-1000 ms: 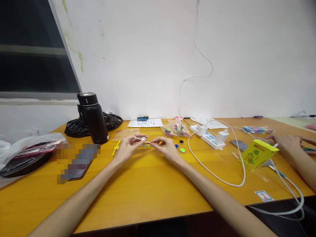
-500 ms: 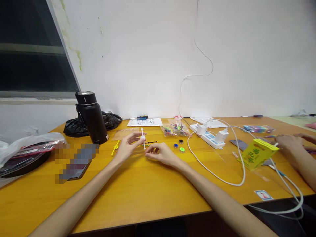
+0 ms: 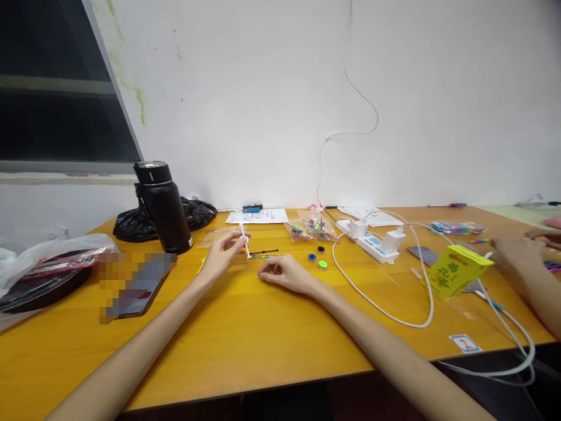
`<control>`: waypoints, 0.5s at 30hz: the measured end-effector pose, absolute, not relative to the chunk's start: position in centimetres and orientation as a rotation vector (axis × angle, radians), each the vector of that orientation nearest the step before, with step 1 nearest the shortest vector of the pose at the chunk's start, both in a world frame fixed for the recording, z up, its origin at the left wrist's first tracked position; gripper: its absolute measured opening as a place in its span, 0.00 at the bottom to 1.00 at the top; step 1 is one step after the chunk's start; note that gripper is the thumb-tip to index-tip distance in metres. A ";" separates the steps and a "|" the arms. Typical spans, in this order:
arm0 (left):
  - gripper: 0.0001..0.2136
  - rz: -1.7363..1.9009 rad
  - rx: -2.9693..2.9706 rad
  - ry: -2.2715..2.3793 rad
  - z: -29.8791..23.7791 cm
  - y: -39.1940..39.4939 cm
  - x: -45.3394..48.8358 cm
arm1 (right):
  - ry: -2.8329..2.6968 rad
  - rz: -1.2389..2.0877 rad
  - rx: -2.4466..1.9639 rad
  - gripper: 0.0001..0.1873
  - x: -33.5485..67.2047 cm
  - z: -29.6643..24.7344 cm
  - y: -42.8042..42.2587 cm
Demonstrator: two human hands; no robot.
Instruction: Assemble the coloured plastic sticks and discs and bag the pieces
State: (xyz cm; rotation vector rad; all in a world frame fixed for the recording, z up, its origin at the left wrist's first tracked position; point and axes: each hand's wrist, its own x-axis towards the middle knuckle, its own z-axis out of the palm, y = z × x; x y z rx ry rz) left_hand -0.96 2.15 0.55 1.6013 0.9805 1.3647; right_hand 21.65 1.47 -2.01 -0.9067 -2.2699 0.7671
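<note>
My left hand pinches a thin white plastic arrow-shaped piece between thumb and fingers, holding it nearly upright above the table. To its right, my right hand rests low over the table with curled fingers; anything inside them is hidden. Beyond the hands lie a slim black piece and a slim green-blue piece. A yellow piece is partly covered by my left hand. Small round pieces in blue, black and green stand right of my right hand.
A black bottle and a phone stand and lie at left. Behind are a bag of coloured pieces, a paper and a screwdriver. A power strip, cables, yellow box and another person's hands are at right.
My left hand has shifted slightly left and turned the white arrow-shaped piece, so its round middle now shows more edge-on. My right hand stays almost where it was.
</note>
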 end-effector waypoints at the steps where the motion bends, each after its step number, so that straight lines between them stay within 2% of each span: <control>1: 0.20 1.385 1.594 1.016 0.8 2.2 -1.3 | -2.269 0.769 -0.907 0.08 21.6 -2.0 1.5; 5: 0.23 1.379 1.572 1.300 1.8 2.5 -3.4 | -2.275 0.773 -0.907 0.08 21.6 -2.0 1.5; 9: 0.17 1.322 2.016 1.600 2.6 2.9 -5.8 | -2.282 0.750 -0.911 0.08 21.6 -2.0 1.4; 15: 0.16 1.005 2.323 2.042 2.2 3.9 -8.5 | -2.294 0.736 -0.907 0.08 21.6 -1.9 1.4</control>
